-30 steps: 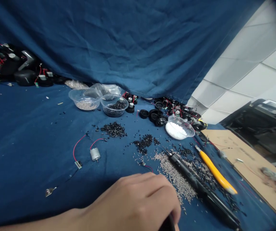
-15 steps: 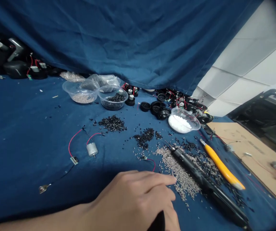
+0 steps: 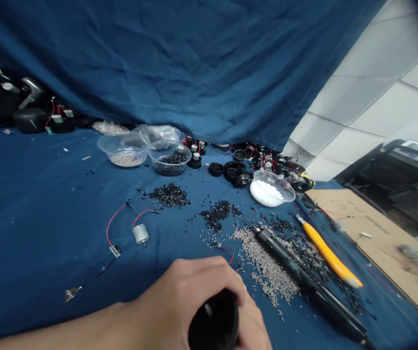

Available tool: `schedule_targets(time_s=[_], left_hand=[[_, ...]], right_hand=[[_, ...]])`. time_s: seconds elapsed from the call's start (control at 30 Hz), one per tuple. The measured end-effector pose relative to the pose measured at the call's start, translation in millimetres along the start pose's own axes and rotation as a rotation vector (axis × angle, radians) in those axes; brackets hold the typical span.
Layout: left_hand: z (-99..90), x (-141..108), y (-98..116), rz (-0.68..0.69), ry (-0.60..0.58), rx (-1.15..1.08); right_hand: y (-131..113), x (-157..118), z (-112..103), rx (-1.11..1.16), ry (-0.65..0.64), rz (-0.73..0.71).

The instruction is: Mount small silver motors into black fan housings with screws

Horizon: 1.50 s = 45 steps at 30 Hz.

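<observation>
My left hand (image 3: 198, 296) reaches in from the lower left, its fingers curled round a black rounded part (image 3: 214, 323) at the bottom edge. The lower portion of that part is cut off by the picture's edge. My right hand is out of sight. Just beyond the left hand lie a small board with a red wire (image 3: 226, 248) and a heap of silver screws (image 3: 267, 272). A black electric screwdriver (image 3: 296, 272) rests across the screws. Left of the hand, a silver motor (image 3: 141, 234) lies near a wired switch board (image 3: 114, 251).
Clear bowls hold silver screws (image 3: 127, 159), black screws (image 3: 174, 160) and white pieces (image 3: 266, 193). Black screw piles (image 3: 170, 194) lie in front. A yellow-handled tool (image 3: 329, 255) is at the right, beside cardboard (image 3: 373, 228). Wired black assemblies (image 3: 30, 112) line the back left.
My left hand's index finger, stretched out before, is now bent over the black part. More of that part shows. The view has shifted slightly.
</observation>
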<state>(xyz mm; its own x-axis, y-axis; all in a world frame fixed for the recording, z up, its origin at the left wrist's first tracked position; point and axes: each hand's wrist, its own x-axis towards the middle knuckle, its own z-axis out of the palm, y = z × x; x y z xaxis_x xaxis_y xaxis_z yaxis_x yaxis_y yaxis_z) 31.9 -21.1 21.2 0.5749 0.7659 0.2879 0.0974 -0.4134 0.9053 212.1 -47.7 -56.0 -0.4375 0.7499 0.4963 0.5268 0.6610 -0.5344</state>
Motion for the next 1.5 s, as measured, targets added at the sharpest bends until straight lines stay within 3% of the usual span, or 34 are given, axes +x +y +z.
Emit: schedule_targets(time_s=[0.13,0.23,0.4,0.47,0.63,0.73,0.93,1.17,1.5], left_hand=[[-0.1,-1.9,-5.5,-0.196,0.074,-0.157],[-6.4,4.2,-5.7,-0.325,0.069,-0.357],[-11.1,11.7,-10.6,-0.345,-0.005,-0.619],[-10.8,12.3,-13.5,-0.339,-0.005,-0.639],[-12.9,11.6,-17.8,-0.362,0.062,-0.478],[-14.0,9.6,-17.5,-0.355,0.078,-0.272],[-8.8,3.9,-11.5,-0.222,0.171,0.035],[-12.5,10.0,-9.2,-0.186,0.093,0.021],[-13.8,8.9,-10.7,-0.188,0.089,0.068]], right_hand=[[-10.4,26.8,-14.6,0.046,-0.082,-0.062],[-23.9,43.4,-34.1,0.012,-0.122,-0.019],[-29.5,54.2,-49.1,0.161,-0.253,0.075],[-24.5,53.7,-45.3,0.158,-0.225,0.07],[-14.3,49.1,-33.7,0.033,0.113,-0.041],[-13.1,49.7,-34.6,-0.064,0.182,-0.013],[-5.3,47.4,-40.2,-0.078,-0.24,-0.091],[-7.6,42.1,-37.1,-0.068,-0.23,-0.076],[-10.6,37.0,-38.2,-0.18,-0.262,-0.126]])
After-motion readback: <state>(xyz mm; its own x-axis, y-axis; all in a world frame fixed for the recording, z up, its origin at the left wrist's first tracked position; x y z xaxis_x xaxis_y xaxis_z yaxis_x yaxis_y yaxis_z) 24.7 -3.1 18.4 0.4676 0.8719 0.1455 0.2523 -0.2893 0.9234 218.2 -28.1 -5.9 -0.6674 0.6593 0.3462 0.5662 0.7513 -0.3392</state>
